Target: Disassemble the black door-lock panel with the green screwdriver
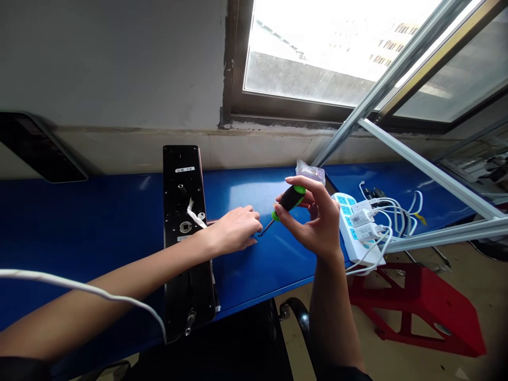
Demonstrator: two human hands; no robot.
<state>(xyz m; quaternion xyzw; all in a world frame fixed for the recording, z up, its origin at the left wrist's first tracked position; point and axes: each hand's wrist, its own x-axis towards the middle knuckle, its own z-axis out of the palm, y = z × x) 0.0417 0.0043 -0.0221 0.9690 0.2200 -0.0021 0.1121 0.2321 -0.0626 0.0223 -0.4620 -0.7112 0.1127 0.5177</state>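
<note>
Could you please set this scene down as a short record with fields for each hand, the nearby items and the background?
Right hand: the right hand holds a black-and-green screwdriver, its shaft slanting down toward the left hand
Left hand: the left hand is low over the blue tabletop, by the screwdriver tip
Beside left forearm: long black panel with a "CE 15" label
Right side: white power strip with plugged-in chargers
Floor: red stool
Background: window

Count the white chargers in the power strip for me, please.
3 that I can see, lined up on the power strip: the far charger, the middle charger and the near charger. Cables cross the strip, so another could be hidden.
</note>
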